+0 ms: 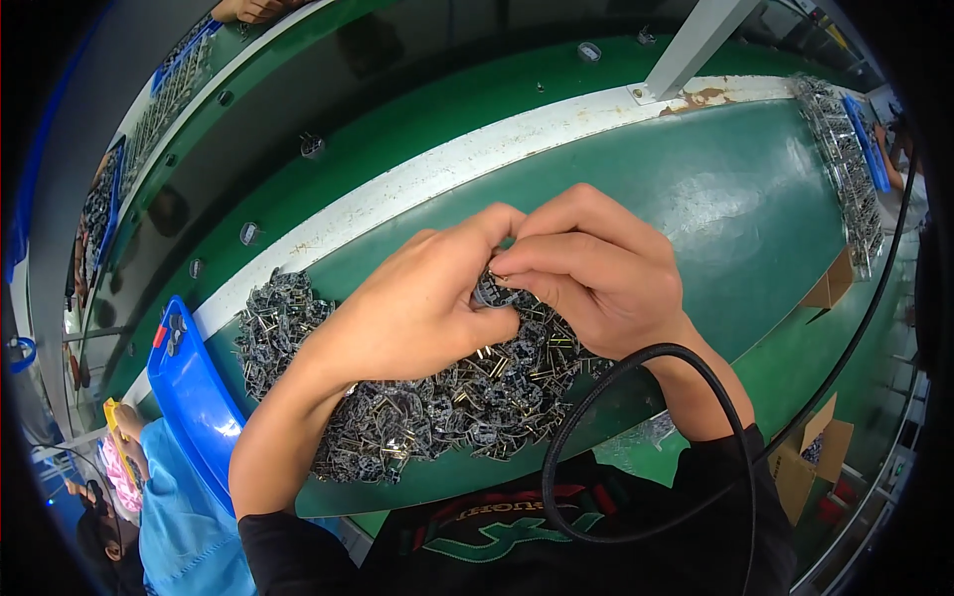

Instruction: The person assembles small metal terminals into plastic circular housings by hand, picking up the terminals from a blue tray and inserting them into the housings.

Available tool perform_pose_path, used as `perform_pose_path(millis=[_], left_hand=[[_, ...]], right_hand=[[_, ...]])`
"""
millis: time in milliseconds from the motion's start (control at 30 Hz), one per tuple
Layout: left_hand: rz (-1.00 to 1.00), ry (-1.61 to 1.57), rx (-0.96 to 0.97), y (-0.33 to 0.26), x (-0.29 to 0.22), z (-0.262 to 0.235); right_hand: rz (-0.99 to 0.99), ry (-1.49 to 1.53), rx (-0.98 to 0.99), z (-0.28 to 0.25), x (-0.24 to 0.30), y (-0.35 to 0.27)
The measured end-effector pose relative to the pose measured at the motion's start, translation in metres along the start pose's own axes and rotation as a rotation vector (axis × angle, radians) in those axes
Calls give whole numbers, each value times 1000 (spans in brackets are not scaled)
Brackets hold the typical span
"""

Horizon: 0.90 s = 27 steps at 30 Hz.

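Observation:
Over the green tabletop my two hands meet above a heap of small dark grey plastic parts with shiny metal pins. My left hand is closed, its thumb and fingers round one dark grey part. The fingertips of my right hand are pinched together at the top of that same part, where a small brass-coloured bit shows. Whether the right fingers grip this bit or the part itself is hidden. The heap spreads beneath both hands and toward my body.
A blue tray with a few pieces stands left of the heap. Past a white rail, scattered parts lie on a green belt. A metal post rises from the rail. A black cable loops by my right forearm. Other people sit at the left and far right.

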State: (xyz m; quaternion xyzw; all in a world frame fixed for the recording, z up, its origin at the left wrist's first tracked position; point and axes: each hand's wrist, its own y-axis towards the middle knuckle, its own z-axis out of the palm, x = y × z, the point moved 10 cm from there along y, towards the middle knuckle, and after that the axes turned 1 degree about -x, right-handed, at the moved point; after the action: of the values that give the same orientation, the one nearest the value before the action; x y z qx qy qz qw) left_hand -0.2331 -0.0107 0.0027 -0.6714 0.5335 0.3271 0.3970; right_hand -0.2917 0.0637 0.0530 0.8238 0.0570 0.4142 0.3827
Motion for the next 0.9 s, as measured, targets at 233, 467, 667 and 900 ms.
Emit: perform_pose_path(millis=[233,467,667,900], left_hand=[[-13,-149,-53,0,5,1],[-97,-234,-98,2,10,1],[37,-172,-309,-2,0,-28],[160,-250,-489,-15,-9,-35]], right_hand=[[-36,-67,-105,-1,5,-5],[-29,-122,-51,-1,-1,-3],[42,-126,-175,-17,-7,-8],[-40,-110,-297,-30,6,-10]])
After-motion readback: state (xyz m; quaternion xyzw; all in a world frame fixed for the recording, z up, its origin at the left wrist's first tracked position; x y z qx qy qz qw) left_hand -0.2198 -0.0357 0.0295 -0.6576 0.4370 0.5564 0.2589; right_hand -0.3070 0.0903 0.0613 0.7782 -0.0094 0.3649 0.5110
